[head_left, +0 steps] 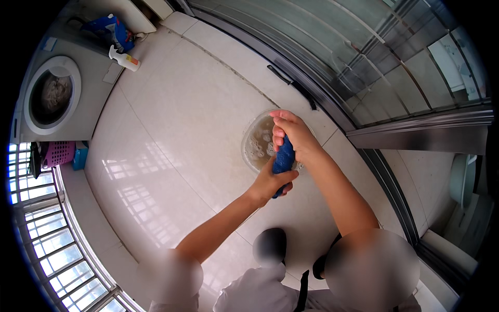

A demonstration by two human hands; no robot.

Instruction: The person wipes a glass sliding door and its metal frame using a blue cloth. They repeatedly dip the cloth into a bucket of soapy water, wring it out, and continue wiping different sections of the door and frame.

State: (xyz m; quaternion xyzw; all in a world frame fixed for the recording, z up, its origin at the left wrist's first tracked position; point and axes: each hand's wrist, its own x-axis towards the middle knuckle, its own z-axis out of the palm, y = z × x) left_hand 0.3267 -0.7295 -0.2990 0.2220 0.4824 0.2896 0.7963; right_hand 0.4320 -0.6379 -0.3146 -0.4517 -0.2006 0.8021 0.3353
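A blue cloth [284, 159], bunched into a thick roll, is gripped between my two hands. My left hand [271, 179] is wrapped around its lower end, with a bit of cloth sticking out below. Around the upper end my right hand [290, 132] is closed. Both hands are over the near right part of a round, see-through basin [245, 150] on the tiled floor. Cloudy water [262, 136] with patches of foam lies in the basin; its right side is partly hidden by my right hand.
A front-loading washing machine [87, 84] stands at the upper left, a white spray bottle [126, 61] beside it. Below are a pink basket [59, 153] and a barred window [58, 249]. A sliding door's metal frame [335, 111] runs along the right. My shoe [269, 243] is near the bottom.
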